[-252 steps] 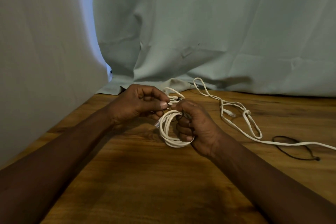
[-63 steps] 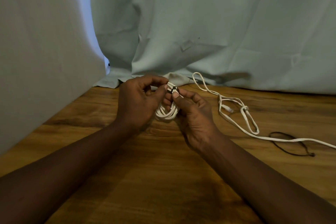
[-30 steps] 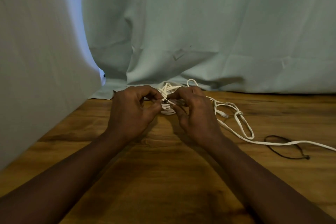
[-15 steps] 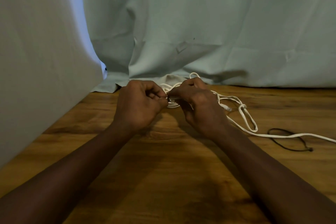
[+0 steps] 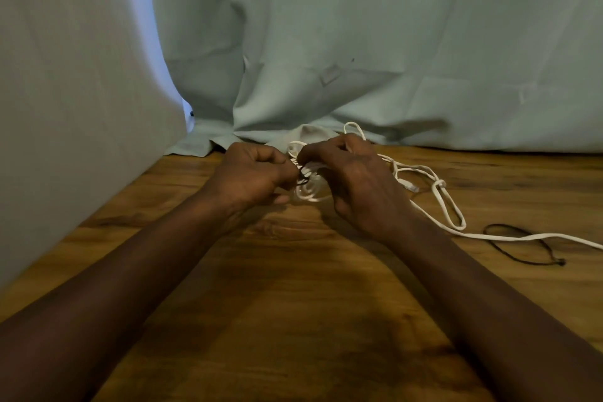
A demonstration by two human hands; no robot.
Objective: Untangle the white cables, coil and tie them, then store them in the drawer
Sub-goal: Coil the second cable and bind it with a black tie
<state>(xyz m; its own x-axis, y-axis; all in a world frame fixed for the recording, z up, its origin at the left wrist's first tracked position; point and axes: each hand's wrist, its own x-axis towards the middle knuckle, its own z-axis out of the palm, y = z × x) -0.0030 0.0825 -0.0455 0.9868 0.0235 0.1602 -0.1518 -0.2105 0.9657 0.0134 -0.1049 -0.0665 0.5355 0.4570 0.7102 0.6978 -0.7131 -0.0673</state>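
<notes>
A coiled white cable [image 5: 308,191] sits between my two hands near the far side of the wooden table [image 5: 293,320]. My left hand [image 5: 251,174] and my right hand [image 5: 354,179] both pinch a thin black tie [image 5: 301,175] wrapped across the coil, fingertips almost touching. Much of the coil is hidden behind my fingers. A second white cable [image 5: 447,206] lies loose and knotted on the table to the right, trailing off the right edge.
A thin black cord loop [image 5: 522,243] lies on the table at the right, beside the loose cable. Pale green cloth [image 5: 359,42] hangs along the back, and a grey-white sheet [image 5: 65,91] covers the left side.
The hands have stayed together on the coil, working the black tie; the coil now hangs slightly lower between them and shows more below the fingers. The loose cable has not moved.
</notes>
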